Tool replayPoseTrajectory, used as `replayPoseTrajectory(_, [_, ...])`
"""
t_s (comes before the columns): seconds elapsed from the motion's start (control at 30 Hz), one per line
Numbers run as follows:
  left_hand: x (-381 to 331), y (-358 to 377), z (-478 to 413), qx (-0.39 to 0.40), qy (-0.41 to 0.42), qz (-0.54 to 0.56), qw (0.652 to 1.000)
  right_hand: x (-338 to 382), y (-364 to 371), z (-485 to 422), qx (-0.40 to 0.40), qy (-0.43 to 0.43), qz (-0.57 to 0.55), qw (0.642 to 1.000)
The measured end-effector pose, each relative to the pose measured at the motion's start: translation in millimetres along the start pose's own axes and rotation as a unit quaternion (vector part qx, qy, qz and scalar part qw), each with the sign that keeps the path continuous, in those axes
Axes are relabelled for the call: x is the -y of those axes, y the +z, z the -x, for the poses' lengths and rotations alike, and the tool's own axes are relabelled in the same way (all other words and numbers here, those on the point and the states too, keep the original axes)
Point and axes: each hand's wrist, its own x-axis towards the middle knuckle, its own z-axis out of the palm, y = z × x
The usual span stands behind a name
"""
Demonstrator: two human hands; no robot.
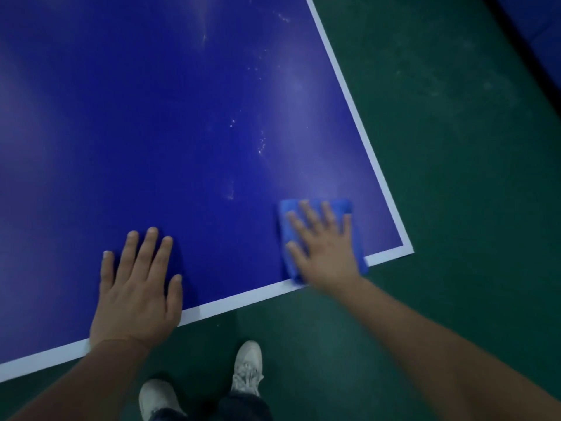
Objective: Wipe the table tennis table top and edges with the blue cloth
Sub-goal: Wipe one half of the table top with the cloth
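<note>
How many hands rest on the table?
2. The left hand lies flat on the bare table by the near edge; the right hand presses the cloth near the corner.

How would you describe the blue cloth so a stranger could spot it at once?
Find the table tennis table, dark blue with a white border. At its near right corner the right hand presses on the blue cloth. It is paler than the tabletop; the left hand lies on bare table.

Counter [136, 117] deep blue, white band along its edges, pale whitish specks and smears toward the right corner. Cloth [287, 235] at that corner a lighter blue. Floor [455, 147] beyond the counter dark green, faintly mottled; shoes [247, 366] off-white.
</note>
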Motion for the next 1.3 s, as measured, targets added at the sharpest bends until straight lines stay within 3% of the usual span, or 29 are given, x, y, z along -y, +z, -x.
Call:
replayPoseTrajectory(0.03, [-0.1,0.3,0.1,-0.003,-0.001,0.000,1.000,-31.7,-4.6,-7.6,0.003,0.099,0.001,0.995])
replayPoseTrajectory(0.1, [-0.7,1.2,1.2,-0.005,-0.003,0.000,1.000,-82.6,-15.0,-19.3,0.011,0.302,-0.038,0.953])
replayPoseTrajectory(0.17, [-0.5,1.7,0.8,-0.008,-0.003,0.002,1.000,-84.1,-16.7,-22.9,-0.002,0.385,-0.078,0.920])
replayPoseTrajectory(0.23, [-0.5,2.6,0.2,-0.011,-0.001,0.003,1.000,-42.6,-9.4,-17.2,-0.009,0.335,-0.055,0.941])
replayPoseTrajectory(0.33, [-0.9,4.0,0.3,-0.017,-0.003,0.004,1.000,19.1,6.0,17.5,-0.006,0.075,-0.008,0.997])
replayPoseTrajectory(0.4, [-0.1,4.1,0.4,-0.013,-0.006,-0.002,1.000,1.6,5.0,19.4,0.002,-0.024,0.003,1.000])
replayPoseTrajectory(0.43, [0.6,3.6,0.2,-0.011,-0.007,-0.002,1.000,-20.7,2.0,11.7,-0.004,0.007,0.001,1.000])
replayPoseTrajectory(0.53, [0.0,1.7,0.4,-0.012,-0.009,-0.008,1.000,-81.1,-9.7,-8.9,0.029,0.247,-0.010,0.968])
replayPoseTrajectory(0.6, [-0.5,2.0,0.3,-0.010,-0.009,-0.013,1.000,-85.2,-12.4,-6.1,0.028,0.315,-0.049,0.948])
replayPoseTrajectory(0.7, [0.5,4.4,-0.2,-0.011,-0.006,-0.014,1.000,-22.3,-8.9,7.8,0.018,0.228,-0.026,0.973])
replayPoseTrajectory(0.77, [1.1,6.6,0.8,-0.018,-0.005,-0.009,1.000,42.5,-5.9,12.3,0.000,0.083,-0.003,0.997])
replayPoseTrajectory(0.87, [-0.1,8.7,1.9,-0.042,-0.033,0.018,0.998,133.1,3.5,-9.3,-0.014,-0.103,-0.018,0.994])
replayPoseTrajectory(0.97, [-3.6,7.6,3.3,-0.046,-0.051,0.021,0.997,175.4,0.2,-59.5,0.008,-0.177,-0.044,0.983])
replayPoseTrajectory(1.03, [-4.1,6.4,3.2,-0.035,-0.049,0.019,0.998,155.7,-3.6,-90.3,0.010,-0.178,-0.030,0.983])
replayPoseTrajectory(1.1, [-3.1,4.5,2.7,-0.017,-0.046,0.012,0.999,96.5,-6.5,-115.5,0.005,-0.094,-0.005,0.996])
replayPoseTrajectory(1.17, [-2.0,3.4,2.7,-0.002,-0.043,-0.001,0.999,14.4,-10.9,-132.9,-0.009,0.061,0.011,0.998])
replayPoseTrajectory(1.23, [-2.4,2.6,2.5,0.008,-0.041,-0.008,0.999,-63.8,-20.5,-134.6,0.002,0.215,-0.015,0.977])
replayPoseTrajectory(1.3, [-3.1,2.1,2.2,0.012,-0.040,-0.013,0.999,-98.3,-28.0,-127.9,0.011,0.315,-0.058,0.947])
